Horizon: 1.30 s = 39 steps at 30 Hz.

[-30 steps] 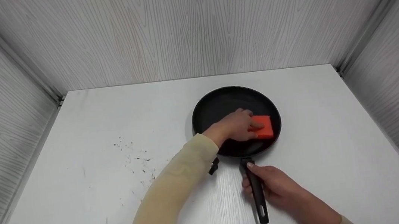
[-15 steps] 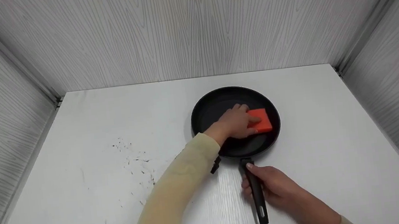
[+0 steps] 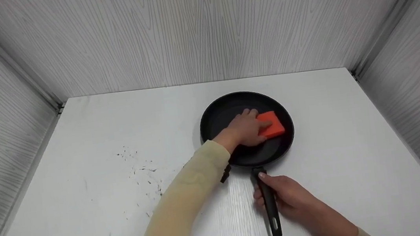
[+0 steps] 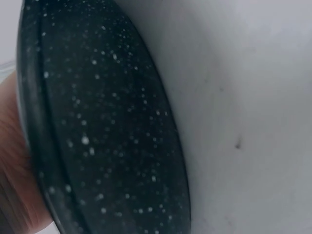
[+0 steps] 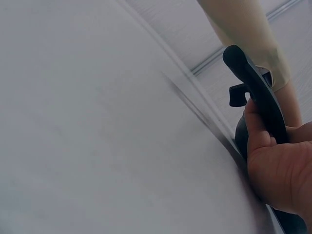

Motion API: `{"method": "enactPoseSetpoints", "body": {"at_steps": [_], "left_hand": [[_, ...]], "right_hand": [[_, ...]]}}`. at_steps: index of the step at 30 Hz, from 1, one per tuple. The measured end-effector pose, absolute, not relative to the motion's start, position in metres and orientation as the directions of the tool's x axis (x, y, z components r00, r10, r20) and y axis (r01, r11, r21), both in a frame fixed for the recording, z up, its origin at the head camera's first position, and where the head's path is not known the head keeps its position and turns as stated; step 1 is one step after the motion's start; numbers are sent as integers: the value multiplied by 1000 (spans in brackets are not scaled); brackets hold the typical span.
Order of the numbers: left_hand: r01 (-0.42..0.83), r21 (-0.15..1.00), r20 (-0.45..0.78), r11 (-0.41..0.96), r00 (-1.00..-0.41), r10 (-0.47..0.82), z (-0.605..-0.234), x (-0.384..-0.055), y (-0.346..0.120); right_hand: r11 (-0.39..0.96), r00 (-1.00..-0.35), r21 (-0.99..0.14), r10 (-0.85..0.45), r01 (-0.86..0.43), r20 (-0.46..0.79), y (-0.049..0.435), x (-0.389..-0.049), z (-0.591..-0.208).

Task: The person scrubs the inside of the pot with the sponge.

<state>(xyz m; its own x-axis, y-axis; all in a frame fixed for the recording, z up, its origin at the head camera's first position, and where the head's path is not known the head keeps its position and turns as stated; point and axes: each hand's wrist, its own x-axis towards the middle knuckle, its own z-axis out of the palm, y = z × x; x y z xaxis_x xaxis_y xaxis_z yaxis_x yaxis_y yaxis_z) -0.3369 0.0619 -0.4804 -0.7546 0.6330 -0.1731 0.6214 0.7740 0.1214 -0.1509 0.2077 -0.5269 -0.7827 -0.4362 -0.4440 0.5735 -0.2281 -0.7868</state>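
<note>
A black frying pan rests on the white table, its handle pointing toward me. Inside it, my left hand holds a red-orange sponge down on the right part of the pan's floor, one finger lying across its top. My right hand grips the handle near the pan, thumb on top and fingers wrapped underneath. The left wrist view is mostly the pan's speckled outer wall, which hides the sponge. In the right wrist view, the right hand is curled round the raised handle.
Dark crumbs and flecks lie scattered on the table left of the pan. A small black device sits at my left wrist. Pale wood-grain panels enclose the table at the back and both sides.
My left hand has slid the sponge away from me and slightly left across the pan's floor, turning it a little. The right hand keeps its grip and the pan stays nearly still.
</note>
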Motion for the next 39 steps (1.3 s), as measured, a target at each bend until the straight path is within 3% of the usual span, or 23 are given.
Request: {"method": "enactPoseSetpoints", "body": {"at_steps": [39], "left_hand": [[512,10,-71,859,-856,512,-488,-358,36]], "right_hand": [[-212,-789,-797,-419,566,-449,209,-151,-526]]}}
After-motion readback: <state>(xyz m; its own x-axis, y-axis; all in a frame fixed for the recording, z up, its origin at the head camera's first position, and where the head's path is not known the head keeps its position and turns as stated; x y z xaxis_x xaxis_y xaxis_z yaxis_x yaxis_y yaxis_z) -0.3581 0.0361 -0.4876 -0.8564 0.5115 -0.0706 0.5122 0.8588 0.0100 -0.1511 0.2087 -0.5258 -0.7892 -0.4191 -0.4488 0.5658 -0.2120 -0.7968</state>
